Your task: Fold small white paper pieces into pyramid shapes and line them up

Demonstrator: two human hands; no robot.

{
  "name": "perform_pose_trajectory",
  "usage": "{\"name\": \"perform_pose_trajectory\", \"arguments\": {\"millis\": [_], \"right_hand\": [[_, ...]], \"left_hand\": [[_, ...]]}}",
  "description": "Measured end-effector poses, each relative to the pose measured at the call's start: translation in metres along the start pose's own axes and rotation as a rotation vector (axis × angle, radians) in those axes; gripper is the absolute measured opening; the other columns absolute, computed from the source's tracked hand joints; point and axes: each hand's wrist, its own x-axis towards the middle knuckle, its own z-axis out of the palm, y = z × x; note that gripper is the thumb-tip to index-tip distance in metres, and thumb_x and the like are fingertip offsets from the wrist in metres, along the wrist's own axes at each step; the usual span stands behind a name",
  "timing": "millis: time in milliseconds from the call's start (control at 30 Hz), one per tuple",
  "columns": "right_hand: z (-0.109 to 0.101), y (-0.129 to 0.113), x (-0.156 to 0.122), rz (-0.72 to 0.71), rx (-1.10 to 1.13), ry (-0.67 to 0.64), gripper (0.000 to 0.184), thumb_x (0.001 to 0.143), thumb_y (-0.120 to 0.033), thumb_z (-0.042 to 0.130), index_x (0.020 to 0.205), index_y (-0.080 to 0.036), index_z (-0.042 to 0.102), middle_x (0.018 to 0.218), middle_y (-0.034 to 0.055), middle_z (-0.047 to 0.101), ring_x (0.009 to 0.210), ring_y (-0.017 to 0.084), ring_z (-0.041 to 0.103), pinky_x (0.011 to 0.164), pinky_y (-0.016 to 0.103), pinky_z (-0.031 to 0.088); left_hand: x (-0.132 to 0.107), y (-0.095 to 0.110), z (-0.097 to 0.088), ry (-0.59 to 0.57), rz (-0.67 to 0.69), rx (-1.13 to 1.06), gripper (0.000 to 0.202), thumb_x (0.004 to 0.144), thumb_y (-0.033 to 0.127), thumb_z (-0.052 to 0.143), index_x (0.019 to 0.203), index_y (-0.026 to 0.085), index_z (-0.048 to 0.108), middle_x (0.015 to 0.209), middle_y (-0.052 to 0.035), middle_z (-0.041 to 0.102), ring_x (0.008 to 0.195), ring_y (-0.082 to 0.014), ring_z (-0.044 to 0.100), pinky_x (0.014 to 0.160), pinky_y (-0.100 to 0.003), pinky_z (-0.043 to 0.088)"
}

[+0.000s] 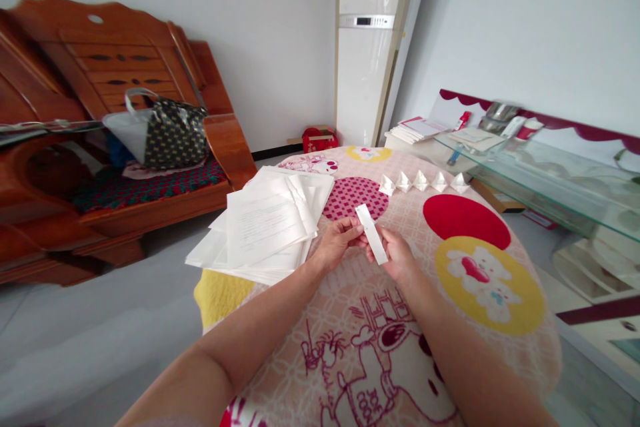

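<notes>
Between my two hands, above the middle of the table, is a narrow folded strip of white paper (pixel 372 235), tilted with its top end to the left. My left hand (pixel 340 239) pinches it near its upper left edge with thumb and fingers. Around its lower right side my right hand (pixel 394 252) is closed, with some fingers hidden behind the paper. To the left lies a loose stack of white paper sheets (pixel 265 223), the top one printed. Beyond my hands several small folded white paper pieces (pixel 421 181) stand in a row.
A patterned cloth covers the round table (pixel 320 320). To the right stands a glass-topped cabinet (pixel 550 173) with papers (pixel 417 128) and a metal bowl (pixel 500 113). On the left, a wooden sofa (pixel 120 47) holds a bag (pixel 175 133). A tall white air conditioner (pixel 367 73) stands behind.
</notes>
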Motion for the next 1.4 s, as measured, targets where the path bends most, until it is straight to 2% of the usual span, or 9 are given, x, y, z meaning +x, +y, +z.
{"name": "perform_pose_trajectory", "arguments": {"millis": [300, 800, 1067, 1267, 1400], "right_hand": [[0.0053, -0.0031, -0.0024, 0.045, 0.011, 0.081, 0.03, 0.089, -0.039, 0.061, 0.071, -0.016, 0.068, 0.053, 0.0048, 0.066, 0.038, 0.015, 0.057, 0.033, 0.023, 0.043], [0.0087, -0.005, -0.0048, 0.051, 0.021, 0.091, 0.027, 0.089, -0.034, 0.057, 0.072, -0.017, 0.068, 0.053, 0.0034, 0.064, 0.037, 0.014, 0.054, 0.033, 0.023, 0.04], [0.009, -0.0055, -0.0056, 0.043, 0.018, 0.083, 0.026, 0.088, -0.036, 0.06, 0.072, -0.017, 0.067, 0.052, 0.0029, 0.064, 0.037, 0.014, 0.056, 0.032, 0.022, 0.041], [0.0093, -0.0064, -0.0067, 0.05, -0.006, 0.097, 0.027, 0.083, -0.043, 0.064, 0.071, -0.018, 0.067, 0.052, 0.0026, 0.064, 0.038, 0.015, 0.055, 0.033, 0.023, 0.041], [0.0069, -0.0038, -0.0067, -0.048, -0.1, 0.115, 0.034, 0.077, -0.052, 0.072, 0.069, -0.019, 0.067, 0.054, 0.0026, 0.064, 0.042, 0.015, 0.054, 0.038, 0.026, 0.043]], "left_hand": [[-0.0002, 0.0016, 0.0007, 0.015, -0.024, 0.003, 0.046, 0.064, 0.047, 0.094, 0.079, 0.013, 0.068, 0.07, -0.0031, 0.073, 0.06, -0.0118, 0.067, 0.064, -0.024, 0.055], [-0.0018, 0.0042, 0.0014, 0.023, -0.025, 0.013, 0.036, 0.066, 0.04, 0.09, 0.079, 0.013, 0.069, 0.07, -0.0038, 0.073, 0.06, -0.0127, 0.067, 0.065, -0.025, 0.055], [-0.0016, 0.0048, 0.0016, 0.035, -0.033, 0.046, 0.037, 0.066, 0.04, 0.089, 0.079, 0.012, 0.069, 0.07, -0.0046, 0.073, 0.059, -0.0133, 0.067, 0.064, -0.026, 0.056], [-0.001, 0.005, 0.0015, 0.042, -0.033, 0.059, 0.034, 0.066, 0.037, 0.087, 0.08, 0.012, 0.069, 0.07, -0.0035, 0.072, 0.058, -0.0129, 0.066, 0.064, -0.026, 0.055], [-0.0007, 0.0039, 0.0002, 0.064, -0.027, 0.072, 0.032, 0.065, 0.036, 0.086, 0.08, 0.013, 0.07, 0.071, -0.0028, 0.071, 0.059, -0.0133, 0.065, 0.064, -0.027, 0.056]]}}
